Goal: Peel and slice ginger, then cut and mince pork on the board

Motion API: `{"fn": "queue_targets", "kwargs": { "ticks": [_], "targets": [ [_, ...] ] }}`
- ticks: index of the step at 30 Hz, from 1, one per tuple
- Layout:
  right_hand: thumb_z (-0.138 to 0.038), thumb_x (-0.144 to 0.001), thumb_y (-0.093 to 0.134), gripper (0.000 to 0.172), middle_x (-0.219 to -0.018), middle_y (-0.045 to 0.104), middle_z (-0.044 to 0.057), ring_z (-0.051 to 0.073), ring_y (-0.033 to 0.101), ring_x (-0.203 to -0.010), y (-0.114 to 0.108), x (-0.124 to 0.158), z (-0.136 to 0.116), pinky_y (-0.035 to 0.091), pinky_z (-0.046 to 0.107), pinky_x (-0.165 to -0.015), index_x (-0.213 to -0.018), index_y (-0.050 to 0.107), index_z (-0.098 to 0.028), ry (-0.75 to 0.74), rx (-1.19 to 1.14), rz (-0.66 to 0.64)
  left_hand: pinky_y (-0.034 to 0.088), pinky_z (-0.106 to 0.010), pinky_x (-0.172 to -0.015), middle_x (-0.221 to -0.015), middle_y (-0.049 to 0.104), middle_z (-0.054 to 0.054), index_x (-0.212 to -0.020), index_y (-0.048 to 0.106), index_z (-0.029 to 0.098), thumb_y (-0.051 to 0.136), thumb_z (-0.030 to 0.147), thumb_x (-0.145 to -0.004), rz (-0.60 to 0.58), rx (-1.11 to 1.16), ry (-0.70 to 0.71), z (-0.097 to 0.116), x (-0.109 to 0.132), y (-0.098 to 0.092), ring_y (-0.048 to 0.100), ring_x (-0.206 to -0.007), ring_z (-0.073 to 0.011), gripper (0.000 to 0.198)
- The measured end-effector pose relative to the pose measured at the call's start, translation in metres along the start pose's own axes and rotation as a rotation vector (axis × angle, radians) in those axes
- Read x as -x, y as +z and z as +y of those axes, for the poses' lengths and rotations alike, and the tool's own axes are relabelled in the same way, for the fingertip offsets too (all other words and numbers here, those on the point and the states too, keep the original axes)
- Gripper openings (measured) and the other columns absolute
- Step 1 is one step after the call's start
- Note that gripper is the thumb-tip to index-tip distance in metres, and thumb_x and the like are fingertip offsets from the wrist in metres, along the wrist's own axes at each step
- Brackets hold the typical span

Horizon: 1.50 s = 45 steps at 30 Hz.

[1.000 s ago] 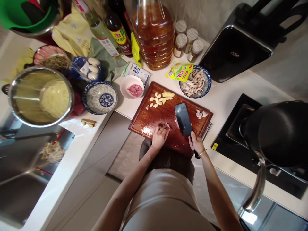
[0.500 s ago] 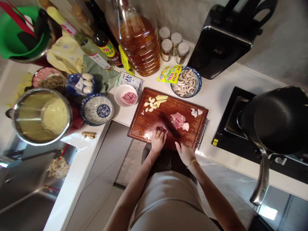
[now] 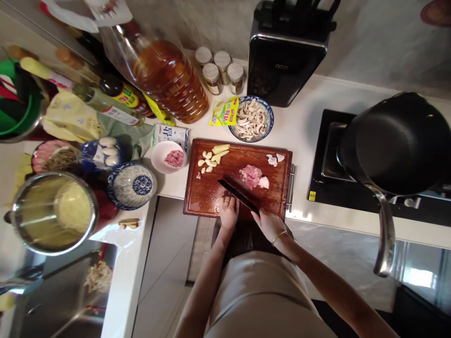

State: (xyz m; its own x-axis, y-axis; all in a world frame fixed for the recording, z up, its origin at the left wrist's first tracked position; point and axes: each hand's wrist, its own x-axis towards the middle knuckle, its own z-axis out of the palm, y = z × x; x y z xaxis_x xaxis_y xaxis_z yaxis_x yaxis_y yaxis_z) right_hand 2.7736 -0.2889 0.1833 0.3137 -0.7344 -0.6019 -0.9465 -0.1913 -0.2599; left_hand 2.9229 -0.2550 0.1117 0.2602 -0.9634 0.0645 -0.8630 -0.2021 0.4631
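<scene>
My right hand (image 3: 269,227) grips the handle of a dark-bladed kitchen knife (image 3: 237,194), whose blade slants up and left over the wooden cutting board (image 3: 207,206). My left hand (image 3: 229,212) rests at the board's near edge, fingers curled down beside the blade. Under its fingertips is a piece of meat, mostly hidden. Beyond the knife lies a pile of chopped meat (image 3: 250,176) with a pale lump (image 3: 263,182) against it. Peeled garlic cloves (image 3: 208,162) and ginger pieces (image 3: 220,151) sit at the board's far left, whitish scraps (image 3: 272,160) at its far right.
Behind the board stand a bowl of sliced mushrooms (image 3: 252,119), a small bowl of meat (image 3: 164,159) and a large oil bottle (image 3: 172,80). A black pan (image 3: 394,145) is on the stove at right. A patterned bowl (image 3: 121,188), metal pot (image 3: 21,206) and sink (image 3: 63,300) are left.
The camera view has turned, so the surroundings appear shifted. The knife blade now shows more clearly, slanting away from my left fingertips. Both hands keep their places at the board.
</scene>
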Motion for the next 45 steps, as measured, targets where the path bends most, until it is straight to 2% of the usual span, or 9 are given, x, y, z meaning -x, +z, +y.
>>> {"fn": "queue_targets", "kwargs": {
  "ticks": [6,10,14,19,26,30,34,38,45],
  "targets": [
    [-0.049,-0.09,0.025,0.048,-0.073,0.067,0.012,0.021,0.065,-0.066,0.011,-0.017,-0.004,0.041,0.025,-0.057,-0.09,0.059,-0.014,-0.053,-0.012,0.076,0.042,-0.038,-0.082,-0.083,0.058,-0.008,-0.081,0.059,0.017,0.041,0.024,-0.087,-0.017,-0.029,0.049,0.0,0.001,0.0,0.05,-0.091,-0.0215,0.02],
    [-0.049,-0.09,0.026,0.047,-0.068,0.066,0.007,0.017,0.063,-0.066,0.005,-0.036,0.022,0.04,0.023,-0.058,-0.08,0.059,-0.017,-0.139,-0.199,0.093,0.04,-0.038,-0.086,-0.093,0.06,-0.009,-0.091,0.059,0.016,0.043,0.024,-0.086,0.016,-0.024,0.052,0.002,-0.002,-0.001,0.05,-0.096,-0.0214,0.019],
    [-0.056,-0.087,0.02,0.054,-0.046,0.051,-0.001,0.011,0.052,-0.044,-0.008,-0.052,0.056,0.035,0.019,-0.046,-0.061,0.05,-0.019,-0.125,-0.58,-0.012,0.04,-0.037,-0.088,-0.105,0.06,-0.008,-0.103,0.058,0.019,0.045,0.024,-0.086,0.04,0.019,0.06,0.003,-0.005,-0.001,0.049,-0.101,-0.0203,0.022],
    [-0.066,-0.082,0.015,0.055,-0.035,0.029,-0.009,0.009,0.032,-0.025,-0.017,-0.056,0.069,0.023,0.021,-0.031,-0.062,0.039,-0.022,-0.005,-0.861,-0.144,0.041,-0.036,-0.089,-0.107,0.06,-0.007,-0.106,0.057,0.02,0.044,0.025,-0.086,0.056,0.044,0.041,0.003,-0.005,-0.001,0.049,-0.103,-0.0202,0.025],
    [-0.053,-0.089,0.017,0.056,-0.065,0.062,0.007,0.016,0.059,-0.062,-0.009,-0.031,0.045,0.038,0.024,-0.056,-0.075,0.058,-0.017,-0.183,-0.231,0.135,0.041,-0.037,-0.087,-0.1,0.061,-0.007,-0.103,0.058,0.021,0.042,0.027,-0.087,0.051,0.004,0.029,0.004,-0.005,0.0,0.049,-0.102,-0.0209,0.024],
    [-0.048,-0.091,0.021,0.051,-0.068,0.064,0.01,0.018,0.061,-0.061,0.001,-0.021,0.021,0.035,0.024,-0.054,-0.089,0.06,-0.014,-0.098,0.162,0.15,0.041,-0.035,-0.083,-0.091,0.061,-0.007,-0.089,0.061,0.019,0.041,0.027,-0.087,0.032,-0.045,0.039,0.004,-0.004,0.0,0.05,-0.095,-0.0206,0.021],
    [-0.048,-0.091,0.023,0.051,-0.065,0.064,0.011,0.017,0.06,-0.06,0.012,-0.019,0.009,0.035,0.023,-0.055,-0.087,0.06,-0.012,-0.078,0.247,0.173,0.042,-0.035,-0.078,-0.08,0.059,-0.007,-0.079,0.06,0.018,0.04,0.028,-0.087,0.015,-0.076,0.052,0.003,-0.003,0.002,0.05,-0.088,-0.0206,0.024],
    [-0.049,-0.091,0.024,0.051,-0.068,0.064,0.012,0.017,0.06,-0.061,0.015,-0.014,0.024,0.035,0.023,-0.054,-0.086,0.06,-0.013,-0.087,0.263,0.193,0.042,-0.035,-0.077,-0.082,0.059,-0.008,-0.08,0.06,0.018,0.041,0.028,-0.087,0.059,-0.061,0.013,0.004,-0.004,0.002,0.051,-0.088,-0.0205,0.023],
    [-0.046,-0.091,0.027,0.045,-0.066,0.065,0.007,0.018,0.06,-0.056,0.006,0.013,0.092,0.034,0.024,-0.052,-0.092,0.061,-0.018,-0.044,0.135,0.09,0.042,-0.035,-0.083,-0.091,0.062,-0.007,-0.091,0.061,0.02,0.041,0.029,-0.087,0.081,0.022,-0.017,0.005,-0.006,-0.001,0.052,-0.094,-0.02,0.023]
  ]
}}
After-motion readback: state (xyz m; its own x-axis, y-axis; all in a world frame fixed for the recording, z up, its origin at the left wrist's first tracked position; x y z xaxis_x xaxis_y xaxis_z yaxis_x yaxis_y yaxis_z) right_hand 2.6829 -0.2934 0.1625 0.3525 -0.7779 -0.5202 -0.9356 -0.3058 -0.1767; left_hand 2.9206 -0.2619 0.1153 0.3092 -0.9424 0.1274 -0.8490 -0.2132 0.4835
